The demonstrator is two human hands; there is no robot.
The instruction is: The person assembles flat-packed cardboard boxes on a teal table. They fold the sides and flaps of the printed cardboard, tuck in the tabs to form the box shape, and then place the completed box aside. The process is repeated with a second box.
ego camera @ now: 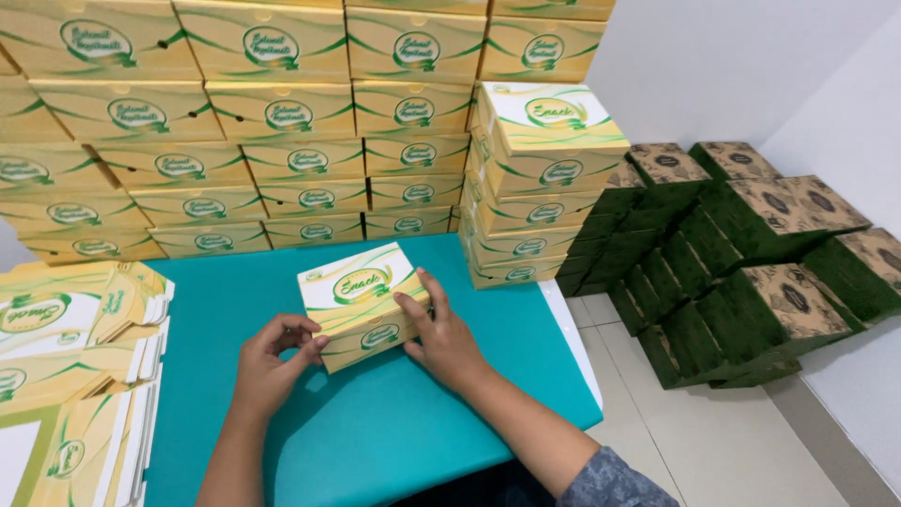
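Note:
A small yellow-and-white cardboard box (360, 299) with green swirls sits closed on the teal mat (394, 422) in front of me. My right hand (441, 336) grips its right side, fingers resting over the lid edge. At the box's lower left corner, my left hand (272, 361) touches the front flap with curled fingertips.
A wall of matching folded boxes (272, 122) rises behind, with a shorter stack (540, 178) at the mat's right rear. Flat unfolded box blanks (75, 357) pile at my left. Dark green boxes with brown patterned lids (741, 253) lie stacked on the tiled floor at right.

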